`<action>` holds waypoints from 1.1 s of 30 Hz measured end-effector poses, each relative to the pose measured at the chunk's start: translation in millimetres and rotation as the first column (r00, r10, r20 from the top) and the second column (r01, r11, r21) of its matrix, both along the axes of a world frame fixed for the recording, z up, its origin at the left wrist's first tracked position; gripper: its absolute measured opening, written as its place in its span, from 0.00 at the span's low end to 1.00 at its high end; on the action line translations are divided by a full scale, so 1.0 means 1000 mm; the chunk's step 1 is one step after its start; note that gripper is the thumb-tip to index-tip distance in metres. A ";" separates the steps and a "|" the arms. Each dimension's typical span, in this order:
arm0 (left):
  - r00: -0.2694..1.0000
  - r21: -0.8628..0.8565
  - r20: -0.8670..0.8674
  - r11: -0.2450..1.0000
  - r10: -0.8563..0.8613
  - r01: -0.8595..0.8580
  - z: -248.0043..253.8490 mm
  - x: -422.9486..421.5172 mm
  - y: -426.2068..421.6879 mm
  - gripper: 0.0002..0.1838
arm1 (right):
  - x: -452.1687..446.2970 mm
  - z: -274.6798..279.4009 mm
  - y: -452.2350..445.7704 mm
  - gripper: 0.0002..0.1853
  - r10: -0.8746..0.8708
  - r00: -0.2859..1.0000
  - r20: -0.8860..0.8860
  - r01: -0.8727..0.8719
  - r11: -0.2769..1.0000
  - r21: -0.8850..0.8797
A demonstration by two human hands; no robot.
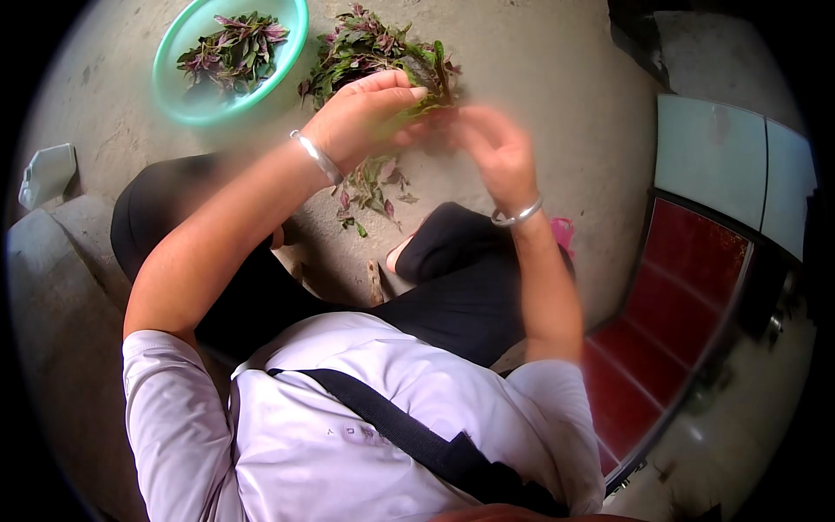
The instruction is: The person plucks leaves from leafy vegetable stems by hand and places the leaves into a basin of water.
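Note:
My left hand (370, 113) is closed on a sprig of purple-green leafy greens (430, 74), thumb and fingers pinching its stem. My right hand (500, 152) meets it from the other side. Its fingers are bent together at the lower end of the sprig, and their tips are blurred. Behind my left hand lies a heap of the same greens (357, 48) on the floor. A turquoise basin (300, 52) to the left holds picked leaves (235, 52). Loose leaves (370, 187) are scattered on the floor below my hands.
My bent legs in black trousers (452, 296) flank the floor in front of me. A low cabinet with red panels (670, 287) and a pale top (709, 143) stands at the right. A pale plastic piece (48, 174) lies far left, and something pink (564, 233) is beside my right forearm.

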State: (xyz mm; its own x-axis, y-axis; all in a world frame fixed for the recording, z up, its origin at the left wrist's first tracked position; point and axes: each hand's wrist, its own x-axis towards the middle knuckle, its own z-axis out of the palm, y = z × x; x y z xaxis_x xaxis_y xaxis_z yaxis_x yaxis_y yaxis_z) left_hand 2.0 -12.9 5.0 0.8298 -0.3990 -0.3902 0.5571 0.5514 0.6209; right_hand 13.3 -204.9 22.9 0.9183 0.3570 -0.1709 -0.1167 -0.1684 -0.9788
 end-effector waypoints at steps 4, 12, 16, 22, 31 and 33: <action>0.999 0.050 0.033 0.999 -0.007 0.005 0.008 -0.001 -0.002 0.09 | -0.001 -0.001 0.000 0.06 0.005 1.000 0.019 -0.005 1.000 0.000; 0.997 0.131 0.053 0.990 -0.051 0.044 0.007 -0.002 -0.005 0.10 | -0.002 0.000 0.002 0.06 0.015 0.998 0.065 -0.013 0.999 -0.034; 0.997 0.229 0.008 0.970 -0.080 0.076 0.001 -0.004 -0.004 0.09 | -0.003 0.001 0.003 0.06 0.034 0.993 0.109 -0.027 0.997 -0.069; 0.999 0.133 0.047 0.991 -0.005 -0.001 0.014 -0.007 -0.006 0.09 | -0.003 -0.005 0.002 0.06 0.058 0.995 0.078 -0.053 0.996 -0.068; 0.996 0.290 0.082 0.957 -0.045 0.019 -0.001 -0.006 -0.007 0.07 | -0.004 -0.002 0.006 0.09 0.106 0.988 -0.112 -0.089 0.985 0.151; 0.995 0.296 0.100 0.955 -0.018 -0.012 0.000 -0.006 -0.007 0.07 | -0.003 -0.004 0.007 0.09 0.122 0.974 -0.193 -0.100 0.988 0.120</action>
State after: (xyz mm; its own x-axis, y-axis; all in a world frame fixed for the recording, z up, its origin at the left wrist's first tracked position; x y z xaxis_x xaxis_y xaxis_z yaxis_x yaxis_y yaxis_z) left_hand -4.1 -20.1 5.2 0.8697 -0.2808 -0.4059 0.4849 0.3330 0.8087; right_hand 10.4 -198.2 18.7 0.8232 0.4816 -0.3006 -0.2975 -0.0850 -0.9509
